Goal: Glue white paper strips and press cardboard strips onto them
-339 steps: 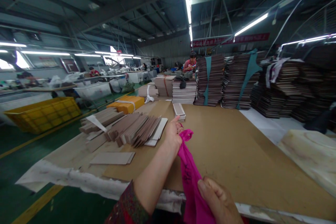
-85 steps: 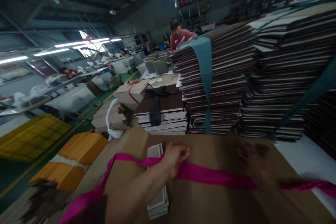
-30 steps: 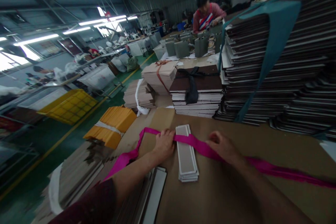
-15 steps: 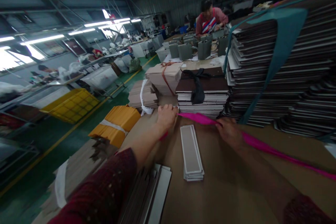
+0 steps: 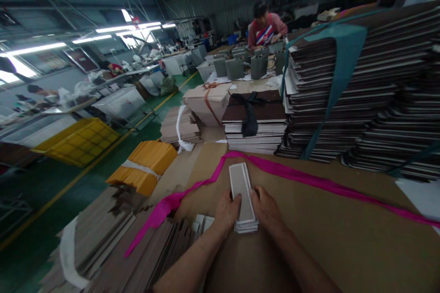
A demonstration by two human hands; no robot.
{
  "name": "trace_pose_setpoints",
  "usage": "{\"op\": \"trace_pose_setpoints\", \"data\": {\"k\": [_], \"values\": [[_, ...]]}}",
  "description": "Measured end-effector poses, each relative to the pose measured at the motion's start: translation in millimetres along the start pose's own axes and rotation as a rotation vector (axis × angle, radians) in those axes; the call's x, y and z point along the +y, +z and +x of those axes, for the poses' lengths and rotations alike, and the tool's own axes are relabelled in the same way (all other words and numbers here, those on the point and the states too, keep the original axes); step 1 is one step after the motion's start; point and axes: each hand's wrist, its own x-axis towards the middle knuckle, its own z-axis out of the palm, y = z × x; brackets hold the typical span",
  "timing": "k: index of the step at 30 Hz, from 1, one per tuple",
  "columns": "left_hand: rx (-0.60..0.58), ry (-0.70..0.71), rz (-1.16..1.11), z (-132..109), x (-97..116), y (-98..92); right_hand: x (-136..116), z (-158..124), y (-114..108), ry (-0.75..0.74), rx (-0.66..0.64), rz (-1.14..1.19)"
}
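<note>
A small stack of narrow, white-edged grey strips lies on the brown table top in front of me. My left hand grips its left side, thumb on the top strip. My right hand closes on the right side, fingers along the edge. Beyond the stack, a long pink cloth strip runs across the table, its left end draped over grey-brown boards. Neither hand touches the cloth. The undersides of the strips and some fingertips are hidden.
A dark board stack tied with black cloth stands behind, beside tall stacks bound in teal. Orange pieces tied in white lie at left. A yellow basket stands beyond. Across the table a person works among grey boxes.
Both hands have let go of the pink cloth strip, which now lies across the table. They have come back towards me and taken hold of the stack's sides.
</note>
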Motion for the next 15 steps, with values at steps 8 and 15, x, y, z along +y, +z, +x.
{"op": "trace_pose_setpoints", "data": {"k": [8,15], "values": [[-0.073,-0.109,-0.324,-10,6,-3.6,-16,6,11,0.198,-0.056,0.101],[-0.183,-0.156,-0.555,-21,-4,-9.3,-18,1,4,0.215,-0.136,0.346]]}}
